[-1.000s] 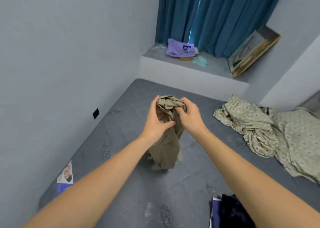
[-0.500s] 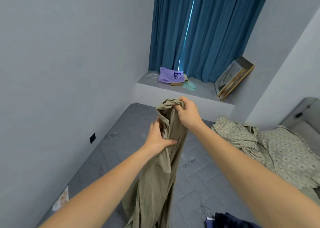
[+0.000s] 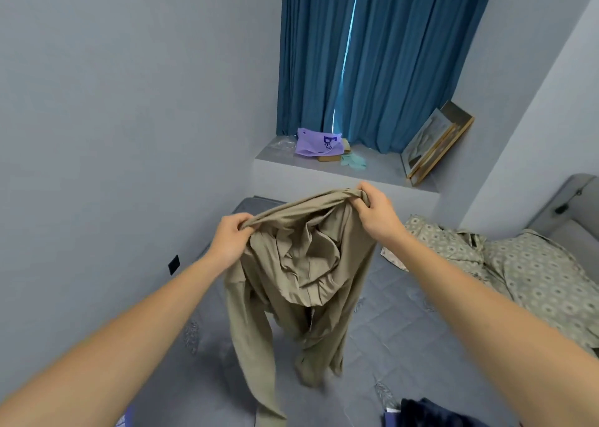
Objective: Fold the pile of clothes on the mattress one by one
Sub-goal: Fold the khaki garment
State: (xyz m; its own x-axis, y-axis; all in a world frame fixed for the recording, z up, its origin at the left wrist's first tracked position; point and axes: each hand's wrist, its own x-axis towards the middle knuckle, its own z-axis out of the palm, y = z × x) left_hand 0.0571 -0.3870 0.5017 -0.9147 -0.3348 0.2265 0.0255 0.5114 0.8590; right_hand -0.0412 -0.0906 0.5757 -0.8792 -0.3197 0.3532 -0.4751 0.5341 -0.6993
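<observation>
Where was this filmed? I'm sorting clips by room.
Most likely a bedroom: a grey mattress lies by the wall, a padded headboard stands at the right, and blue curtains cover the window.

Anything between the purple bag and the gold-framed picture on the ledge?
Head view: a pale green crumpled item lies on the grey ledge between the purple plastic bag and the leaning gold-framed picture; beyond it, bare ledge.

Single head-worn wide-angle view, looking forward and down over mattress [image 3: 405, 323] toward curtain [image 3: 372, 60]; arms fill foreground.
</observation>
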